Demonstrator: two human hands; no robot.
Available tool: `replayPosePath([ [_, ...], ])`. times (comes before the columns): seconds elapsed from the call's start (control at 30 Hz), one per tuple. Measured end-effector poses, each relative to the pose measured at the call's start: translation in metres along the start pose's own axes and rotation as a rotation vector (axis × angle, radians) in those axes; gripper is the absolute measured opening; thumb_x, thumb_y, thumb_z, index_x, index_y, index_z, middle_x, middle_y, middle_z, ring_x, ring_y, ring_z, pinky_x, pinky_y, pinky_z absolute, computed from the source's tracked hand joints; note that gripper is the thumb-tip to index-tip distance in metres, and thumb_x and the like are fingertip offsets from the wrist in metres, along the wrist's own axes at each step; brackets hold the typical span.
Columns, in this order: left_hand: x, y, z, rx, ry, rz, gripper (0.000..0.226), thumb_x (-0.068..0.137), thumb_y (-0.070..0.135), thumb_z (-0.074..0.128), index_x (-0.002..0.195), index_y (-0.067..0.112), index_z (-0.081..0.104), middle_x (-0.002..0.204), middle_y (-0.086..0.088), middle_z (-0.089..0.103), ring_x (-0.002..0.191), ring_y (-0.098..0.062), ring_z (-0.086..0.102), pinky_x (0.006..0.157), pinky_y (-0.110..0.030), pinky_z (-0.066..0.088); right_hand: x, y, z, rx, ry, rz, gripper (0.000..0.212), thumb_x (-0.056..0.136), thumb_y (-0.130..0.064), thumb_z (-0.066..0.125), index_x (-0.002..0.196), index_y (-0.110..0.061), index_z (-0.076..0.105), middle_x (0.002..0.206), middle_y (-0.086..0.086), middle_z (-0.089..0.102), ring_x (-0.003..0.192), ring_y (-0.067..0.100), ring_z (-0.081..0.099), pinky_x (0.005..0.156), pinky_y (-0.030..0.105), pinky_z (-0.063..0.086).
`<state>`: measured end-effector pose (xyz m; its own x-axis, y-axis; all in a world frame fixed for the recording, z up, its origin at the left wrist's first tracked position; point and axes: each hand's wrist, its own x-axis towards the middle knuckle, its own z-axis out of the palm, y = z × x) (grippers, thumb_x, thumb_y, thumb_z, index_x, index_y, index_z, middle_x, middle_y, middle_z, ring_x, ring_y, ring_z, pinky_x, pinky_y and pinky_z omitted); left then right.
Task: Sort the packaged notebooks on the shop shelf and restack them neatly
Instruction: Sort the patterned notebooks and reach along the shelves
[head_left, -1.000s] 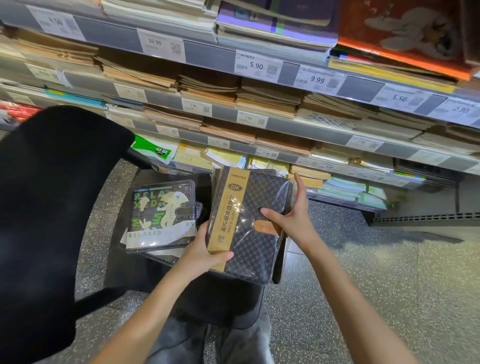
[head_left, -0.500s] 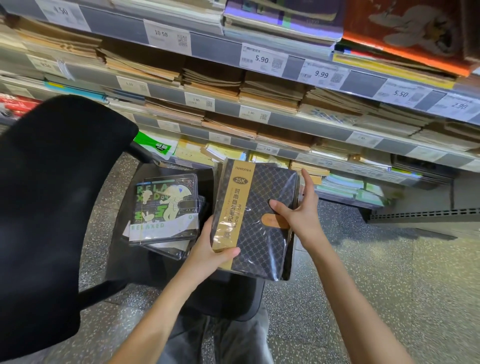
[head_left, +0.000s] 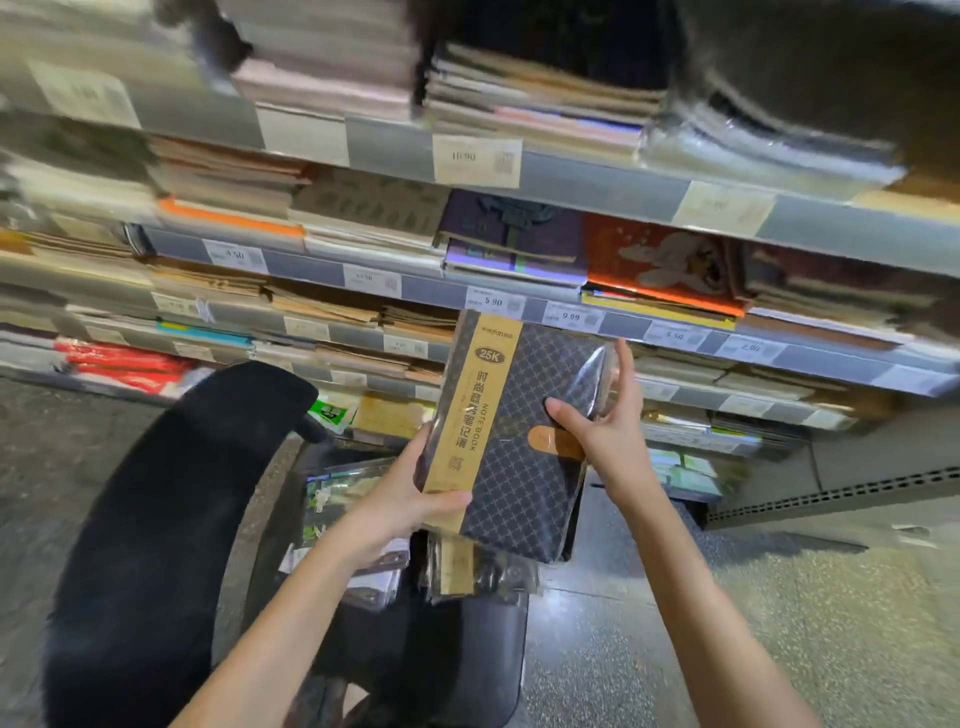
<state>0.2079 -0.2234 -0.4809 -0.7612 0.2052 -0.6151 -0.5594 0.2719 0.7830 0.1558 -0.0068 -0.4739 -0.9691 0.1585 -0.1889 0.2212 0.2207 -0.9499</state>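
Note:
A stack of packaged black notebooks (head_left: 524, 415) with a gold diamond pattern and a gold band is held up in front of the shelves. My left hand (head_left: 410, 488) grips its lower left edge, thumb across the gold band. My right hand (head_left: 597, 415) holds the right edge, thumb on the cover and fingers along the side. Below them, on a black chair seat (head_left: 467, 639), lie more black-and-gold notebooks (head_left: 478, 571) and a pile of green-printed packaged notebooks (head_left: 348, 499).
Shop shelves (head_left: 571, 171) with price tags carry piles of notebooks, among them a purple one (head_left: 514, 234) and an orange one (head_left: 660, 260). The chair's black backrest (head_left: 171, 519) stands at the left. Speckled floor lies to the right.
Both hands have lifted the black-and-gold notebooks up off the chair toward the shelves. The view has tilted upward and shows higher shelves.

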Motion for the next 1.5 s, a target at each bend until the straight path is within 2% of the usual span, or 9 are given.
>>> replayPosePath([
  [0.37, -0.072, 0.162, -0.043, 0.068, 0.061, 0.334, 0.085, 0.079, 0.020, 0.070, 0.143, 0.042, 0.018, 0.140, 0.007, 0.044, 0.126, -0.019, 0.044, 0.105, -0.052, 0.036, -0.017, -0.192, -0.044, 0.030, 0.103, -0.350, 0.104, 0.059, -0.051, 0.078, 0.135, -0.063, 0.007, 0.143, -0.008, 0.022, 0.131, 0.022, 0.037, 0.105, 0.053, 0.038],
  [0.57, -0.111, 0.247, -0.035, 0.138, 0.126, 0.500, 0.084, 0.081, 0.020, 0.069, 0.144, 0.036, 0.017, 0.145, 0.003, 0.038, 0.130, -0.021, 0.039, 0.107, -0.049, 0.033, -0.019, -0.281, -0.088, 0.007, 0.130, -0.515, 0.106, 0.070, -0.037, 0.078, 0.144, -0.045, 0.003, 0.143, -0.006, 0.023, 0.129, 0.016, 0.038, 0.107, 0.047, 0.038],
  [0.73, -0.132, 0.307, -0.018, 0.119, 0.163, 0.610, 0.080, 0.083, 0.022, 0.067, 0.143, 0.040, 0.017, 0.132, 0.012, 0.044, 0.122, -0.014, 0.041, 0.107, -0.044, 0.032, -0.011, -0.343, -0.134, -0.041, 0.098, -0.644, 0.111, 0.063, -0.053, 0.077, 0.142, -0.051, 0.000, 0.148, -0.008, 0.021, 0.131, 0.011, 0.035, 0.107, 0.048, 0.038],
  [0.97, -0.145, 0.376, 0.001, 0.114, 0.239, 0.725, 0.086, 0.077, 0.031, 0.072, 0.144, 0.037, 0.018, 0.140, 0.009, 0.043, 0.126, -0.021, 0.044, 0.104, -0.051, 0.038, 0.003, -0.420, -0.182, -0.099, 0.113, -0.752, 0.103, 0.074, -0.036, 0.075, 0.147, -0.040, 0.002, 0.151, -0.004, 0.021, 0.128, 0.012, 0.039, 0.103, 0.037, 0.042],
  [1.1, -0.150, 0.414, 0.007, 0.019, 0.316, 0.785, 0.090, 0.073, 0.021, 0.076, 0.144, 0.036, 0.023, 0.145, -0.003, 0.038, 0.129, -0.023, 0.040, 0.105, -0.046, 0.037, 0.020, -0.453, -0.199, -0.127, 0.156, -0.782, 0.100, 0.078, -0.027, 0.075, 0.150, -0.028, 0.005, 0.152, 0.000, 0.022, 0.119, -0.001, 0.028, 0.089, 0.005, 0.032],
  [1.17, -0.154, 0.433, 0.013, -0.010, 0.364, 0.830, 0.087, 0.075, 0.016, 0.075, 0.144, 0.035, 0.026, 0.137, -0.009, 0.042, 0.116, -0.021, 0.049, 0.089, -0.036, 0.048, 0.031, -0.467, -0.206, -0.115, 0.158, -0.783, 0.098, 0.079, -0.024, 0.074, 0.150, -0.022, 0.007, 0.154, 0.000, 0.019, 0.125, 0.001, 0.027, 0.082, -0.005, 0.027],
  [1.27, -0.159, 0.456, 0.017, -0.086, 0.379, 0.892, 0.082, 0.073, 0.019, 0.075, 0.140, 0.038, 0.033, 0.124, -0.008, 0.050, 0.092, -0.015, 0.057, 0.064, -0.024, 0.049, 0.049, -0.481, -0.217, -0.110, 0.194, -0.752, 0.089, 0.078, -0.029, 0.074, 0.146, -0.013, 0.019, 0.143, -0.002, 0.038, 0.124, 0.011, 0.042, 0.092, 0.010, 0.035],
  [1.37, -0.163, 0.464, 0.021, -0.123, 0.351, 0.952, 0.084, 0.059, 0.036, 0.080, 0.132, 0.048, 0.040, 0.128, -0.005, 0.054, 0.109, -0.018, 0.057, 0.092, -0.041, 0.048, 0.070, -0.487, -0.228, -0.083, 0.212, -0.689, 0.069, 0.073, -0.036, 0.077, 0.126, -0.015, 0.037, 0.116, 0.001, 0.053, 0.096, 0.012, 0.057, 0.081, 0.024, 0.051],
  [1.5, -0.167, 0.466, 0.032, -0.176, 0.324, 1.074, 0.074, 0.052, 0.035, 0.078, 0.120, 0.047, 0.052, 0.128, 0.004, 0.053, 0.124, -0.005, 0.044, 0.098, -0.032, 0.039, 0.090, -0.486, -0.235, -0.043, 0.218, -0.640, 0.069, 0.076, -0.032, 0.075, 0.134, -0.014, 0.042, 0.126, 0.000, 0.050, 0.118, 0.016, 0.050, 0.101, 0.033, 0.043],
])
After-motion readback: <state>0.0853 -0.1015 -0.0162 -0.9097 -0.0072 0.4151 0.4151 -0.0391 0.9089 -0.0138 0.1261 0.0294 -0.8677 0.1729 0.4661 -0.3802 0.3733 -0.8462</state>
